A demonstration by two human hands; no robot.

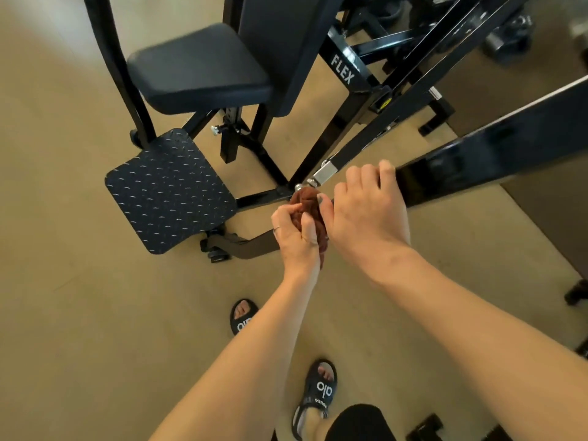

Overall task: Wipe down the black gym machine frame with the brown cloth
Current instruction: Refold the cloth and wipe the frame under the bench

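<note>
brown cloth [310, 214]: mostly hidden between hands | black frame [477, 160]: cut off right | top-right corner blurred
</note>
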